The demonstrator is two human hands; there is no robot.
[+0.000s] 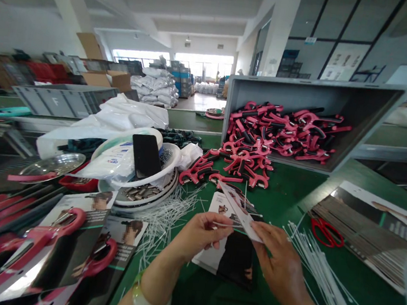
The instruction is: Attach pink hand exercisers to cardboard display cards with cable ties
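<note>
Together, both hands work above the green desk [200, 300], close in front of the person, whose left wrist wears a pale green and white bangle [151, 304]. The left hand [200, 236] has its grip pressed together, thumb and forefinger pinching a thin white plastic tie [236, 226], though the fingers partly hide it. The right hand [282, 256] pinches a thin printed white card [239, 212] by its lower right edge, thumb to one face and fingers to the other; the card is tilted, seen nearly edge-on, just beside the left fingertips. Below it lies a stack of black and white printed cards [208, 259], flat on the desk. Beyond the hands, a grey plastic crate [367, 128] rests on its side, and pink and black handled tools [283, 132] fill it and spill from its mouth onto the desk. Loose white ties are strewn left of the stack, and a long bundle of white ties [324, 281] lies right of the right hand, near a pair of red-handled scissors [327, 233] and a thick pile of grey-edged cards [364, 236]. To the left, a black smartphone [146, 156] leans on a round white plastic basin [172, 161], above metal springs; nearer, pink tools lie on printed cards [85, 222] along the desk's left side.
</note>
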